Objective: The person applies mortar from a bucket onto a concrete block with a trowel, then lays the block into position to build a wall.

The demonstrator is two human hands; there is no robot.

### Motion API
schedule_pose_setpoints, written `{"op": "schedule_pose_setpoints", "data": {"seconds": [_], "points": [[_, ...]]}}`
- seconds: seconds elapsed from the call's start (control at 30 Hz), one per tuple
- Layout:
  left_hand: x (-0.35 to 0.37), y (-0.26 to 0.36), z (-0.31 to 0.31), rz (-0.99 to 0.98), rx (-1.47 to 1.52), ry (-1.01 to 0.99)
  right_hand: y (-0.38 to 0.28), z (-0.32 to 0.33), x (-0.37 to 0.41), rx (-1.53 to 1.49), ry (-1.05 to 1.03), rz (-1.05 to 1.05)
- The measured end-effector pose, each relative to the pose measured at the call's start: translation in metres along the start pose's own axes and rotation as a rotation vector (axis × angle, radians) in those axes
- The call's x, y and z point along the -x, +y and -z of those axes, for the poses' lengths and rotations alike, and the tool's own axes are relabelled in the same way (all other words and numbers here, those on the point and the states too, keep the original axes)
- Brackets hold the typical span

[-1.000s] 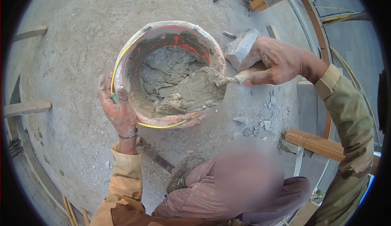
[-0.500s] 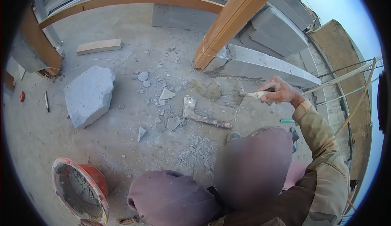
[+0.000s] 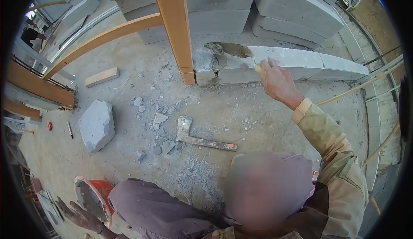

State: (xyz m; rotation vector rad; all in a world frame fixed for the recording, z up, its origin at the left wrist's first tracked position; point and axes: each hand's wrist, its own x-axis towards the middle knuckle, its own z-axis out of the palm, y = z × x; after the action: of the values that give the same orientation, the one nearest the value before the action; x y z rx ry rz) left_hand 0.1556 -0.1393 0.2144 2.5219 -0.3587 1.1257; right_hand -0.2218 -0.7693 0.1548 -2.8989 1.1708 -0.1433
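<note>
My right hand [image 3: 277, 82] is wrapped round the handle of a trowel [image 3: 236, 49]. The trowel's blade lies over the top of a low row of pale grey blocks [image 3: 284, 58], beside the wooden post. Wet mortar [image 3: 215, 48] sits at the blade's tip, and some clings around the joint [image 3: 215, 67] near the row's end. At the lower left my left hand [image 3: 81, 217] has its fingers spread, overlapping the edge of a red bucket [image 3: 102, 191] with grey mortar inside. Nothing shows in that hand.
A hatchet [image 3: 202, 141] lies on the concrete floor among broken chips [image 3: 193, 174]. A block chunk [image 3: 97, 125], a wood offcut [image 3: 102, 77] and a marker [image 3: 69, 129] lie to the left. The wooden post [image 3: 174, 32] stands before stacked blocks [image 3: 215, 19]. A person [image 3: 31, 34] is far left.
The trowel in my right hand has gone from the mortar patch on the floor up to the block row. That floor patch no longer shows. My left hand has come into fuller view.
</note>
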Motion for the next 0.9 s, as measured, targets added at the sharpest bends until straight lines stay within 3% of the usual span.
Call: {"op": "schedule_pose_setpoints", "data": {"seconds": [0.2,0.33,0.4,0.43,0.5,0.63,0.73,0.8,0.9], "points": [[-0.03,0.111,0.004,-0.099,0.288,-0.159,-0.016,-0.046,0.024,0.131,0.023,0.127],[-0.022,0.202,-0.019,-0.223,0.908,-0.412,-0.042,-0.052,0.039,0.16,0.004,0.223],[-0.006,0.252,-0.024,-0.371,1.061,-0.568,-0.058,-0.064,0.044,0.189,-0.019,0.215],[-0.001,0.259,-0.028,-0.367,1.069,-0.565,-0.066,-0.075,0.046,0.213,-0.017,0.224],[0.007,0.258,-0.036,-0.621,0.914,-0.799,-0.07,-0.087,0.047,0.234,-0.027,0.236],[0.009,0.234,-0.04,-0.498,0.885,-1.071,-0.045,-0.082,0.049,0.401,0.009,0.344],[0.006,0.215,-0.039,-0.309,1.031,-0.965,-0.018,-0.056,0.053,0.471,-0.05,0.406],[0.002,0.204,-0.036,-0.285,1.078,-0.964,-0.017,-0.032,0.052,0.472,-0.072,0.427],[0.003,0.192,-0.035,-0.238,1.126,-0.876,-0.032,0.026,0.043,0.365,-0.216,0.313]]}}
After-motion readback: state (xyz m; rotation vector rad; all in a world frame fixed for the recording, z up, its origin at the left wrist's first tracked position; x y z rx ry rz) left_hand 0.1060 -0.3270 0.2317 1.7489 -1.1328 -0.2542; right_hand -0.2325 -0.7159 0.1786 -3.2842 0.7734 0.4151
